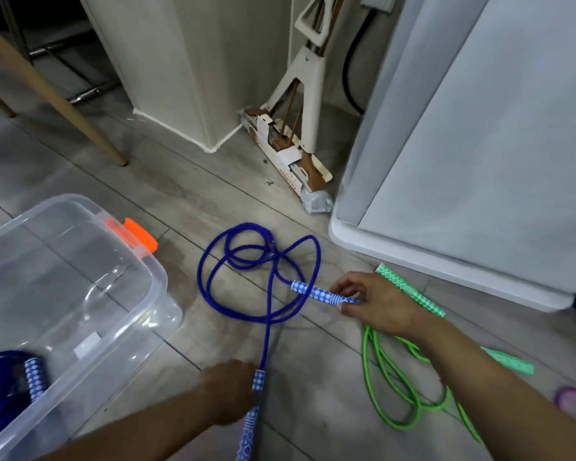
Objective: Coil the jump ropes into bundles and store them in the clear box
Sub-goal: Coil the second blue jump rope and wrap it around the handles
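Coiling seems next: beside the clear box [162, 284], left hand [228, 390] and right hand [376, 304] each grip a handle of the blue rope [203, 287].

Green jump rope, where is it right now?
In the head view the green jump rope lies loose on the floor at the lower right, right of the blue jump rope and near the white appliance.

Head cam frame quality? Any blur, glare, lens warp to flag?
Head view: motion blur smears the left hand and the near blue handle it grips; right hand, pinching the far blue handle, is sharper; glare streaks on the clear box; wide-angle bends the white appliance edge.
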`<move>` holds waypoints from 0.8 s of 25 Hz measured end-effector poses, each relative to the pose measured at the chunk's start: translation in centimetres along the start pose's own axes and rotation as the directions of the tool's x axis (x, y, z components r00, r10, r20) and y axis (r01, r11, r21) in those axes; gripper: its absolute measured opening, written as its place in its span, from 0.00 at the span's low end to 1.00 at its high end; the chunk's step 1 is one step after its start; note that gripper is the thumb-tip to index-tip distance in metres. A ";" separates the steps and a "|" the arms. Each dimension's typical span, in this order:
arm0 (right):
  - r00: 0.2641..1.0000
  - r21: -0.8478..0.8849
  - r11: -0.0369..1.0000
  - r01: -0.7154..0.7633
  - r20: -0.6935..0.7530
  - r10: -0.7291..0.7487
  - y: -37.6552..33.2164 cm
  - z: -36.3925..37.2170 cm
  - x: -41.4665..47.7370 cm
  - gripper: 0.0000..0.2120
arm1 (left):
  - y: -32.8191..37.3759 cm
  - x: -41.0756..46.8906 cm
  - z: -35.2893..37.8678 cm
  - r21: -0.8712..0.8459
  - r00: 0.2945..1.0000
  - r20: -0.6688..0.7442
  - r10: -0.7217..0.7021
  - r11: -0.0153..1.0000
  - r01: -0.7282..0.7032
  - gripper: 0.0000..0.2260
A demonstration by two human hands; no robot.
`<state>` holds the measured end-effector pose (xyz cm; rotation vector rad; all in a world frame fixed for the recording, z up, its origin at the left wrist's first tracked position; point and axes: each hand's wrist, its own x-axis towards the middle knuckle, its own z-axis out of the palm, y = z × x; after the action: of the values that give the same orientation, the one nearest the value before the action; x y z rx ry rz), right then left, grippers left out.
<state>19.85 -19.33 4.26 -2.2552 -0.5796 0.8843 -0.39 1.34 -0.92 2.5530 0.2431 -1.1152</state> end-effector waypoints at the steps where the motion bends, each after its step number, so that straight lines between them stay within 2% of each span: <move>1: 0.999 0.073 0.997 0.016 0.033 -0.018 -0.4 -0.3 -1.4 0.12 | 0.6 -0.3 -1.9 -0.095 0.978 -0.211 0.000 0.995 -0.020 0.19; 2: 0.997 0.147 0.989 0.022 0.065 -0.031 -1.0 -0.4 -3.0 0.13 | 1.0 -0.4 -3.7 -0.189 0.916 -0.400 0.005 0.978 -0.088 0.20; 3: 0.995 0.205 0.979 0.010 0.094 -0.030 -1.5 -0.1 -4.4 0.13 | 1.4 -0.5 -5.2 -0.201 0.867 -0.495 0.054 0.964 -0.175 0.24; 4: 0.992 0.258 0.966 -0.007 0.122 -0.025 -2.0 0.3 -5.6 0.14 | 2.1 -0.9 -6.3 -0.136 0.849 -0.511 0.137 0.962 -0.237 0.28; 5: 0.989 0.292 0.956 -0.033 0.148 -0.011 -2.4 0.8 -6.7 0.14 | 2.8 -1.3 -6.9 -0.077 0.859 -0.472 0.199 0.961 -0.264 0.30; 8: 0.976 0.282 0.952 -0.115 0.209 0.056 -3.5 2.3 -9.1 0.14 | 4.5 -3.2 -5.8 -0.076 0.898 -0.333 0.287 0.941 -0.329 0.24; 9: 0.971 0.205 0.970 -0.127 0.227 0.079 -3.6 2.8 -9.5 0.14 | 4.7 -4.0 -4.8 -0.111 0.894 -0.308 0.326 0.921 -0.374 0.24; 11: 0.955 -0.141 0.984 -0.110 0.261 0.144 -3.3 3.7 -9.6 0.14 | 4.7 -5.4 -3.6 -0.272 0.910 -0.234 0.342 0.876 -0.399 0.24; 12: 0.949 -0.330 0.936 -0.125 0.235 0.210 -2.9 4.2 -9.7 0.15 | 4.6 -6.2 -3.3 -0.436 0.930 -0.187 0.318 0.821 -0.368 0.22; 14: 0.940 -0.509 0.830 -0.228 0.106 0.323 -1.9 5.3 -9.8 0.16 | 4.0 -7.3 -2.3 -0.640 0.947 -0.067 0.315 0.714 -0.283 0.15; 15: 0.933 -0.527 0.799 -0.292 0.028 0.359 -1.3 6.1 -9.9 0.17 | 3.7 -7.6 -1.7 -0.632 0.948 -0.006 0.320 0.733 -0.251 0.13; 17: 0.918 -0.486 0.793 -0.368 -0.054 0.393 0.0 7.9 -10.2 0.16 | 2.6 -7.7 0.2 -0.432 0.944 0.156 0.292 0.879 -0.200 0.13; 19: 0.910 -0.430 0.823 -0.372 0.008 0.415 1.7 10.2 -10.6 0.15 | 1.5 -7.2 2.3 -0.159 0.941 0.273 0.198 0.974 -0.159 0.16; 20: 0.905 -0.424 0.836 -0.349 0.080 0.418 2.5 11.3 -10.7 0.16 | 1.1 -6.7 2.9 -0.073 0.958 0.243 0.155 0.987 -0.141 0.16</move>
<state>4.93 -22.92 0.75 -2.7505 -0.4091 1.2636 -6.54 -0.94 2.43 2.3115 0.0189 -1.3326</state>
